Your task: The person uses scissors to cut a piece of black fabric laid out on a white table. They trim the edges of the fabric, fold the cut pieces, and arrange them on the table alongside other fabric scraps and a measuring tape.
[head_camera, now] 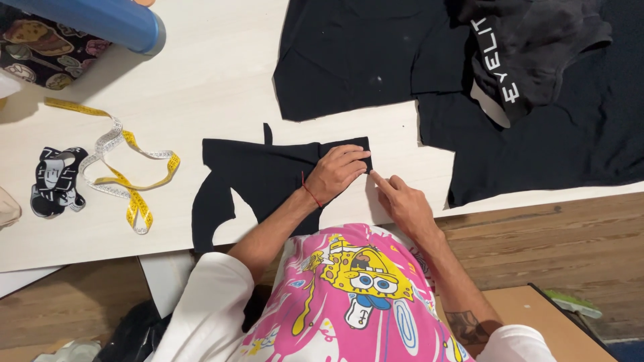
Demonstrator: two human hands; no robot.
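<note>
A sewing workshop is indicated: cut black fabric and a tape measure are laid on a white table.

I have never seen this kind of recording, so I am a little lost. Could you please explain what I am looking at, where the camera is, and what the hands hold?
There is no machine here. A person wears one camera on the head, so the single picture looks down at their own two hands and a pale table.

The left hand lies flat on a small cut piece of black fabric. The right hand touches the table just beside that piece's right edge with its fingertips. Neither hand grips anything.

Around them lie larger black fabric pieces, a dark garment, a yellow measuring tape, a black-and-white elastic band and a blue tube.
</note>
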